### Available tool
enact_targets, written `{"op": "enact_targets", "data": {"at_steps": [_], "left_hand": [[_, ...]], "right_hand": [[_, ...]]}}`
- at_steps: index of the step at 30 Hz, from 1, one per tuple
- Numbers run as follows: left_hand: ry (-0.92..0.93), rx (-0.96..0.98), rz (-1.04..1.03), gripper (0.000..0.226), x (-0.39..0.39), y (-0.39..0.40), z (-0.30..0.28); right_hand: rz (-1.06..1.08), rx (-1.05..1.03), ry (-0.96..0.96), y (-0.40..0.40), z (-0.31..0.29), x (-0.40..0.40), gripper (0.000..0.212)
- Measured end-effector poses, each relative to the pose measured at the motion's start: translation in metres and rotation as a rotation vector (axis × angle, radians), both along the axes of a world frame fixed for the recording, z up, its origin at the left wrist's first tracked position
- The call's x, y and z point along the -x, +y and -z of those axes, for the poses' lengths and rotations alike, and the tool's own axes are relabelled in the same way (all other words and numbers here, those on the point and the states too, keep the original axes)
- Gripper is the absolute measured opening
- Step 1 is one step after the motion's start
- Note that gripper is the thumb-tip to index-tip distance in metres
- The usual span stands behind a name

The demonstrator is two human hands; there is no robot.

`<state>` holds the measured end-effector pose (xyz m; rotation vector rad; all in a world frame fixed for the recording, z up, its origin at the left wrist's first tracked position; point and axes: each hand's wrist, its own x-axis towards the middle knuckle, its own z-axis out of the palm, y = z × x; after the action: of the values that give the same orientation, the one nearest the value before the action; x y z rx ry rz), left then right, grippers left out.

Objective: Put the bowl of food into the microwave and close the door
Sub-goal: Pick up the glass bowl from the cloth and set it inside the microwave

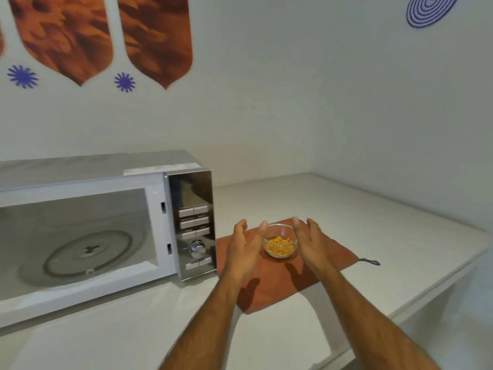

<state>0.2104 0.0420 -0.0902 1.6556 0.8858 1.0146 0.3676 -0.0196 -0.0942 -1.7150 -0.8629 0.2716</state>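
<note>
A: Though flanked by both hands, the glass bowl of food (280, 243): on the rust cloth (269, 284), right of the microwave (106, 222). Not yet held.

B: Left hand (244, 248), right hand (310, 243): spread wide, empty, probably for a two-sided lift. Cavity open, turntable (88, 252) bare.

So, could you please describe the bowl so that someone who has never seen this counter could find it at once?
Start at the white microwave with its cavity open; just right of its control panel a rust-orange cloth lies on the pale counter. The bowl sits on that cloth, between two open hands: small, clear glass, holding yellow-orange food pieces.
</note>
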Motion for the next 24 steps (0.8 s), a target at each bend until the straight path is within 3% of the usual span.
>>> {"op": "enact_targets", "data": {"at_steps": [4, 7, 12, 21, 24], "left_hand": [[-0.017, 0.129, 0.030, 0.090, -0.031, 0.021, 0.015], [-0.034, 0.207, 0.052, 0.108, -0.046, 0.032, 0.025], [-0.132, 0.320, 0.120, 0.102, -0.073, 0.054, 0.056], [-0.214, 0.421, 0.142, 0.098, -0.084, 0.059, 0.075], [-0.226, 0.399, 0.118, 0.099, -0.075, 0.050, 0.067]], "right_hand": [[-0.045, -0.047, 0.166, 0.029, 0.021, -0.015, 0.096], [-0.086, -0.054, 0.295, 0.044, 0.033, -0.020, 0.105], [-0.098, -0.091, 0.426, 0.051, 0.041, -0.013, 0.078], [-0.110, -0.140, 0.479, 0.053, 0.040, -0.009, 0.080], [-0.123, -0.153, 0.494, 0.046, 0.033, -0.002, 0.071]]}}
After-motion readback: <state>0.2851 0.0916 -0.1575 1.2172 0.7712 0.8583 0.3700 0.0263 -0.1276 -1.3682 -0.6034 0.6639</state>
